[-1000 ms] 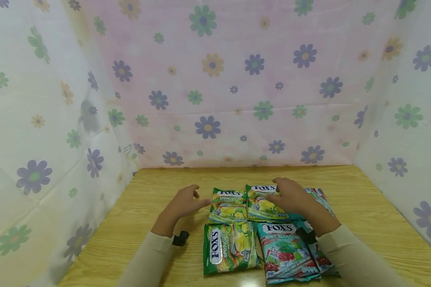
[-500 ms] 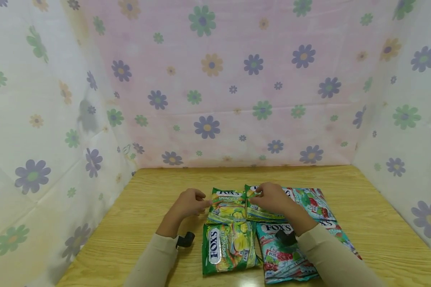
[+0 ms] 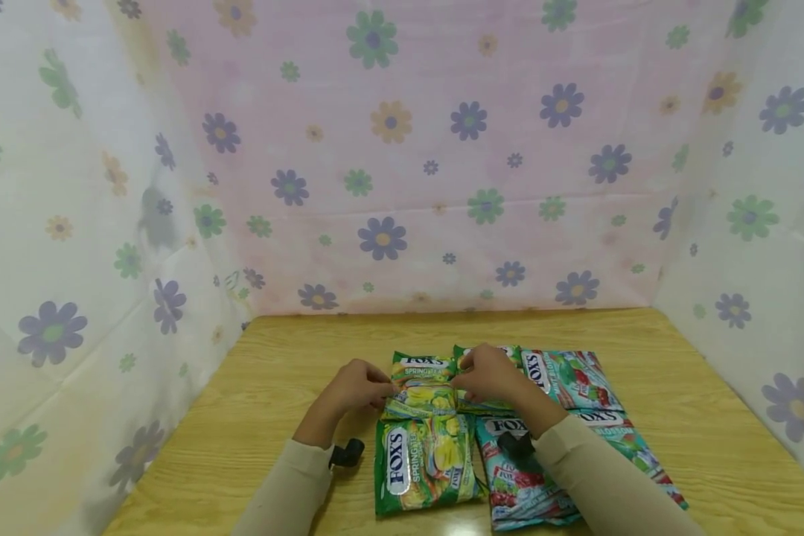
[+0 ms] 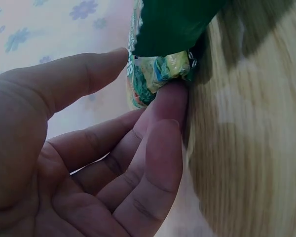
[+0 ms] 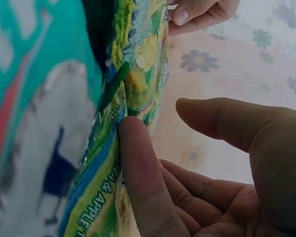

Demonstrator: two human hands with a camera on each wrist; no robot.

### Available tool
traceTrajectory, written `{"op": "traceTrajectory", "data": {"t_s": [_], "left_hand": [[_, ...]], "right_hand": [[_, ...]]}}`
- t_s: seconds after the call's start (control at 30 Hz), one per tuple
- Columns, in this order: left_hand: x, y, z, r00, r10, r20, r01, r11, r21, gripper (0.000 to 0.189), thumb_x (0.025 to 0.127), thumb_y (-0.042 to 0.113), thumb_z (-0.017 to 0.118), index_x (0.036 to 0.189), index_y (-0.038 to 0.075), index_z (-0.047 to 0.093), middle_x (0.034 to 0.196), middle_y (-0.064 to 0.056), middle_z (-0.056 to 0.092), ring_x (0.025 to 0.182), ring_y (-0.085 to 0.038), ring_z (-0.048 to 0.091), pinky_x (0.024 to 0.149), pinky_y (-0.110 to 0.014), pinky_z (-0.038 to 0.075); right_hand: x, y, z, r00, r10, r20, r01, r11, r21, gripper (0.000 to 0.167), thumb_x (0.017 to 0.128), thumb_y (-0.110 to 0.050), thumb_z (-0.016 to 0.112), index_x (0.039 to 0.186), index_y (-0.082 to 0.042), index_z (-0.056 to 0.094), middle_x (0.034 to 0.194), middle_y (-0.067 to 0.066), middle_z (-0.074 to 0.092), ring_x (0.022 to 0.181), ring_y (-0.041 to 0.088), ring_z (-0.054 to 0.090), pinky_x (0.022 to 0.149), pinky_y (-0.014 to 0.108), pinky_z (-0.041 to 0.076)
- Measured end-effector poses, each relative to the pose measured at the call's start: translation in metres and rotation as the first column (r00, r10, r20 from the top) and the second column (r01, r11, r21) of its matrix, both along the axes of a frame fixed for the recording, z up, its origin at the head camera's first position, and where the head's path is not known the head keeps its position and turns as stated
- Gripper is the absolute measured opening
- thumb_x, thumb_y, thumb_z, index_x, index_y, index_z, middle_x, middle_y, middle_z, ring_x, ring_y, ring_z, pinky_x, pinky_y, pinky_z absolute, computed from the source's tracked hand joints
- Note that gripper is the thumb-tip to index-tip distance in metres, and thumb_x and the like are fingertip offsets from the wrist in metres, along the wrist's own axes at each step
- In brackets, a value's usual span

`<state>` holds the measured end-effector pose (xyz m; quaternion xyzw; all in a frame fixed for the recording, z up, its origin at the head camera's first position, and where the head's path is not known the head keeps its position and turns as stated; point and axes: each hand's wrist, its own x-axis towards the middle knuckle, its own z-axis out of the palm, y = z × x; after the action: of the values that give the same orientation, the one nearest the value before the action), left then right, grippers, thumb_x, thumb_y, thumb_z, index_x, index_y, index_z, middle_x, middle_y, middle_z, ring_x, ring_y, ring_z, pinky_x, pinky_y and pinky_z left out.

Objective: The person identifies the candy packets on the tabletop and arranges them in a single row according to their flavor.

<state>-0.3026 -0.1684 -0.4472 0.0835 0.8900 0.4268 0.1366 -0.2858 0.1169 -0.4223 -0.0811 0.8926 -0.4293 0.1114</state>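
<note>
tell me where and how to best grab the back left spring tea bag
Probably by its left side edge, with the left hand coming in low from the left. The back left bag lies flat and that edge faces bare table, while a second bag sits close on its right and a third bag crowds its front edge.

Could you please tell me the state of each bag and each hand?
Upper left green bag: label upright.
Upper middle green bag: partly covered.
Lower left green bag: label sideways.
Upper right teal bag: label sideways.
Lower right teal bag: partly covered.
Lower middle teal bag: partly covered.
Left hand: touching upper left green bag.
Right hand: touching a green bag.
</note>
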Motion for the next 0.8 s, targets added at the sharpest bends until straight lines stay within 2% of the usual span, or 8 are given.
{"op": "traceTrajectory", "data": {"t_s": [0.13, 0.27, 0.4, 0.57, 0.67, 0.8], "left_hand": [[0.002, 0.001, -0.001, 1.0, -0.009, -0.004, 0.009, 1.0, 0.007, 0.025, 0.094, 0.029, 0.078, 0.105, 0.006, 0.079, 0.091, -0.005, 0.075, 0.075, -0.018, 0.071, 0.067, -0.034, 0.062], [0.002, 0.002, -0.003, 1.0, -0.01, -0.008, 0.01, 1.0, 0.011, 0.026, 0.094, 0.028, 0.078, 0.107, 0.006, 0.079, 0.09, -0.006, 0.075, 0.075, -0.018, 0.07, 0.066, -0.034, 0.062], [0.0, 0.001, -0.005, 1.0, -0.02, -0.013, 0.02, 1.0, 0.021, 0.025, 0.094, 0.029, 0.078, 0.105, 0.006, 0.079, 0.087, -0.006, 0.074, 0.074, -0.018, 0.069, 0.066, -0.034, 0.062], [-0.001, -0.001, -0.007, 0.999, -0.046, -0.02, 0.046, 0.998, 0.035, 0.024, 0.095, 0.028, 0.077, 0.104, 0.007, 0.079, 0.088, -0.006, 0.074, 0.074, -0.018, 0.069, 0.066, -0.034, 0.061], [-0.002, -0.001, -0.006, 0.998, -0.048, -0.028, 0.049, 0.998, 0.036, 0.025, 0.095, 0.027, 0.077, 0.107, 0.006, 0.078, 0.091, -0.005, 0.074, 0.076, -0.018, 0.07, 0.069, -0.035, 0.062], [-0.004, 0.0, -0.004, 0.998, -0.033, -0.055, 0.035, 0.999, 0.027, 0.025, 0.095, 0.025, 0.077, 0.111, 0.005, 0.077, 0.094, -0.004, 0.074, 0.077, -0.017, 0.07, 0.07, -0.033, 0.061]], "right_hand": [[-0.001, -0.004, -0.001, 1.0, 0.001, 0.017, -0.001, 1.0, -0.001, 0.057, 0.092, -0.018, 0.079, 0.138, 0.01, 0.06, 0.134, 0.03, 0.064, 0.07, 0.02, 0.075, 0.065, 0.035, 0.064], [-0.002, -0.008, -0.002, 0.999, 0.013, 0.035, -0.012, 1.0, -0.011, 0.054, 0.092, -0.017, 0.079, 0.136, 0.009, 0.062, 0.132, 0.029, 0.065, 0.072, 0.02, 0.075, 0.067, 0.036, 0.064], [-0.001, -0.012, -0.003, 0.999, -0.001, 0.046, 0.002, 1.0, -0.027, 0.046, 0.091, -0.017, 0.08, 0.129, 0.006, 0.067, 0.117, 0.02, 0.072, 0.071, 0.02, 0.074, 0.065, 0.035, 0.064], [0.0, -0.015, -0.005, 1.0, 0.004, 0.006, -0.004, 1.0, -0.014, 0.042, 0.087, -0.013, 0.081, 0.125, 0.003, 0.071, 0.089, 0.008, 0.074, 0.066, 0.019, 0.068, 0.06, 0.033, 0.058], [0.0, -0.015, -0.005, 0.999, 0.026, -0.021, -0.026, 1.0, 0.004, 0.045, 0.085, -0.009, 0.081, 0.127, 0.003, 0.07, 0.081, 0.004, 0.073, 0.065, 0.019, 0.066, 0.059, 0.033, 0.055], [-0.001, -0.016, -0.004, 0.997, 0.053, -0.05, -0.052, 0.998, 0.027, 0.047, 0.084, -0.005, 0.081, 0.129, 0.005, 0.068, 0.083, 0.003, 0.073, 0.067, 0.018, 0.068, 0.062, 0.034, 0.058]]}}
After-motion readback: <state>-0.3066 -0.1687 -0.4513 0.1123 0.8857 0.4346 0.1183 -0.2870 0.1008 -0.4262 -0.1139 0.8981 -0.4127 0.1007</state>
